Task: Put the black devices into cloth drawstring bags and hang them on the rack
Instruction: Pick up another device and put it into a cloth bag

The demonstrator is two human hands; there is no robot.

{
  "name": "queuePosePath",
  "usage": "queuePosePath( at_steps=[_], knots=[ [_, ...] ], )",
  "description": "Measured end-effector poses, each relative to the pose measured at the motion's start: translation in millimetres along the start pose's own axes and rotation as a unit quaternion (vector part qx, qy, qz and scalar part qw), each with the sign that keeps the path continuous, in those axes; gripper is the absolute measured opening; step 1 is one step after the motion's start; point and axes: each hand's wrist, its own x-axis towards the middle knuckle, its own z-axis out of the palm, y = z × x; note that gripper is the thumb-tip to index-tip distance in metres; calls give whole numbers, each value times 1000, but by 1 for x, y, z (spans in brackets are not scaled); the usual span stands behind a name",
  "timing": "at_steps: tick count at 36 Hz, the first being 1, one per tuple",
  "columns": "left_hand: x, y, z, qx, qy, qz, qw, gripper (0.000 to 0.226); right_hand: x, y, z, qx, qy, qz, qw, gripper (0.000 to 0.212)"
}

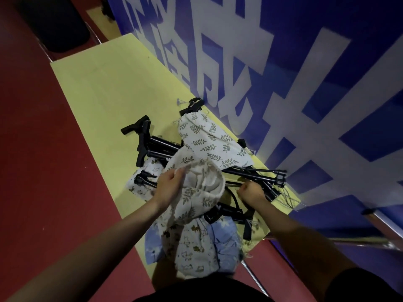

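Observation:
A pile of black devices and cloth drawstring bags lies on the yellow table. My left hand pinches the open rim of a white leaf-print bag, whose mouth faces up. My right hand is curled in a fist around a thin black rod or cord of a black device beside the bag. Another leaf-print bag lies behind with a black device end sticking out. A cat-print bag and a blue bag lie nearest me.
A blue banner with large white characters stands along the table's far side. Red floor lies to the left, with a dark chair at the top left. Metal legs show below the table's near end.

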Motion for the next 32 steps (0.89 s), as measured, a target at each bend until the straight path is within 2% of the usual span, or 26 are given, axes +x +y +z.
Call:
queuePosePath(
  at_steps=[4,6,9,11,14,17,26,32],
  knots=[
    [-3,1,3,19,-18,11,1000,38,-8,-4,-12,127,19,-7,992,10],
    [-8,3,3,24,-29,16,999,35,-21,-14,-19,218,49,-25,974,11],
    [-12,5,3,7,-42,26,999,35,-47,-35,-28,324,96,-94,937,18],
    [-16,6,4,3,-47,23,999,35,-70,-49,-32,357,98,-158,916,13],
    [-22,4,5,-9,-58,7,998,33,-99,-60,-28,338,72,-248,905,12],
    [-28,5,3,-23,-70,-2,997,38,-109,-65,-15,282,42,-290,914,11],
    [-44,2,-5,-48,-66,54,995,35,-111,-73,3,119,55,-266,955,5],
    [-54,-11,-11,-28,-51,98,994,36,-113,-78,4,27,21,-274,961,28]
  ],
)
